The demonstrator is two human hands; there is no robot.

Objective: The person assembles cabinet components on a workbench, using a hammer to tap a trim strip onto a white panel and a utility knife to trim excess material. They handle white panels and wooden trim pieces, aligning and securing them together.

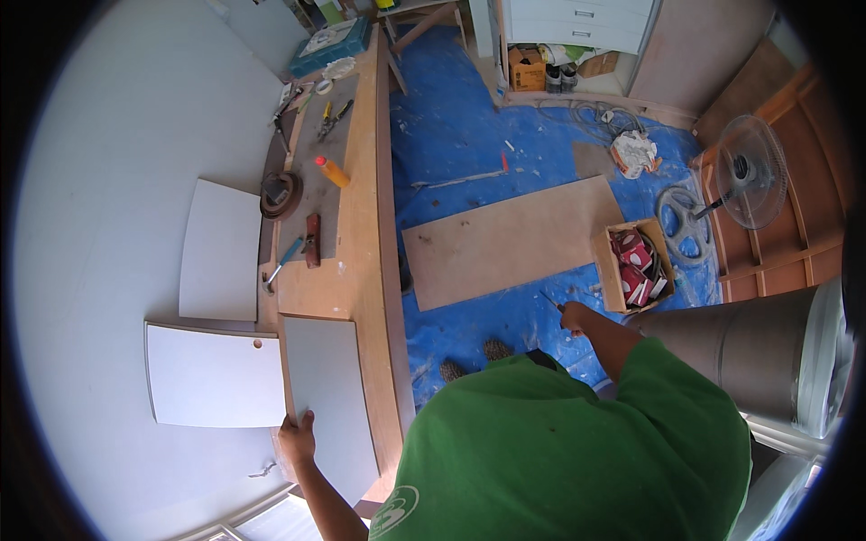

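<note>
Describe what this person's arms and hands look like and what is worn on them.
Both hands, the left hand and the right hand, are bare, with no gloves. The forearms are uncovered too. A green short-sleeved shirt ends at the upper arm, with a pale round emblem near its lower edge.

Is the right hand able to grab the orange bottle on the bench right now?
Probably not. The right hand is stretched out over the blue tarp, holding a thin tool, while the orange bottle lies far up the workbench on the person's other side.
</note>
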